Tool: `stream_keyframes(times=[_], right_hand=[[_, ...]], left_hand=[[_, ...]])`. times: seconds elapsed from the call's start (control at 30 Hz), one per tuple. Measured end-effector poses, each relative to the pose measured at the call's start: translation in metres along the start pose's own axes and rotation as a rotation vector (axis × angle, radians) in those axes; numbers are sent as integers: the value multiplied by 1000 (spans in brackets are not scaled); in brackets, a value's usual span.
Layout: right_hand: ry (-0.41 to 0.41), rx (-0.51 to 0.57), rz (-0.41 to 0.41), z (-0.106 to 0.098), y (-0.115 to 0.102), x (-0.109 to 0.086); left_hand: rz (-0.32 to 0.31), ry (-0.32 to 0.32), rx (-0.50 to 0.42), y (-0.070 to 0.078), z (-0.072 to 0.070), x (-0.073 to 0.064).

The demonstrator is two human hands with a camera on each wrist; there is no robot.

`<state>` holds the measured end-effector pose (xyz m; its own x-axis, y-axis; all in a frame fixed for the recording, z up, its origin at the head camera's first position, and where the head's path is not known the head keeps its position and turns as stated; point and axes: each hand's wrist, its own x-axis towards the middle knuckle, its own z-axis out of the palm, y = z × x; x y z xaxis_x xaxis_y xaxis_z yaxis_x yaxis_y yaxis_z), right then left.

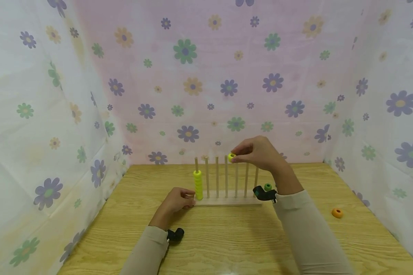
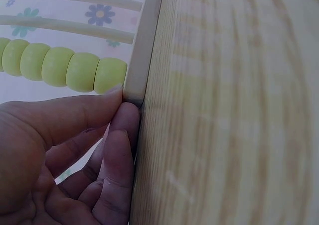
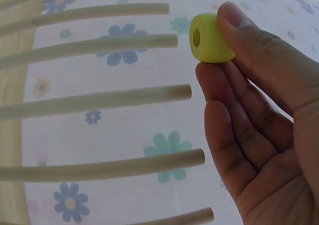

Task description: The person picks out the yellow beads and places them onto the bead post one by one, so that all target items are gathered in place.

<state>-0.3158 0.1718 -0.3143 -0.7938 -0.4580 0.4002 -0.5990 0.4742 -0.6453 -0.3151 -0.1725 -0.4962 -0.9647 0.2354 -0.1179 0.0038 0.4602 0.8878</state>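
A wooden peg rack (image 1: 227,200) with several upright pegs stands on the table, and yellow beads (image 1: 198,185) are stacked on its leftmost peg. My left hand (image 1: 177,199) grips the left end of the base, thumb and curled fingers against its corner in the left wrist view (image 2: 75,155). Above the rack, my right hand (image 1: 258,152) pinches a yellow bead (image 3: 212,38) between thumb and fingers. That bead is near the tops of the middle pegs, apart from them in the right wrist view, its hole facing the peg tips.
A green bead (image 1: 267,187) shows behind the right wrist's camera, near the rack's right end. Farther right, an orange bead (image 1: 337,212) lies on the wooden table (image 1: 220,240). Flower-patterned cloth (image 1: 206,76) encloses the back and both sides.
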Motion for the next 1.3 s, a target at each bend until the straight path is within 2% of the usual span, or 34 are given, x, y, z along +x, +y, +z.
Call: stream_keyframes(times=[0.6,0.93,1.3], right_hand=[[8,8,-44,21,-15,18],[25,30,-56,35,-19,27],[83,30,-78,54,-22,37]], left_hand=[[-2,5,-37,3,1,-2],[-4,12,-28,4,1,-2],[3,8,-23,4,1,-2]])
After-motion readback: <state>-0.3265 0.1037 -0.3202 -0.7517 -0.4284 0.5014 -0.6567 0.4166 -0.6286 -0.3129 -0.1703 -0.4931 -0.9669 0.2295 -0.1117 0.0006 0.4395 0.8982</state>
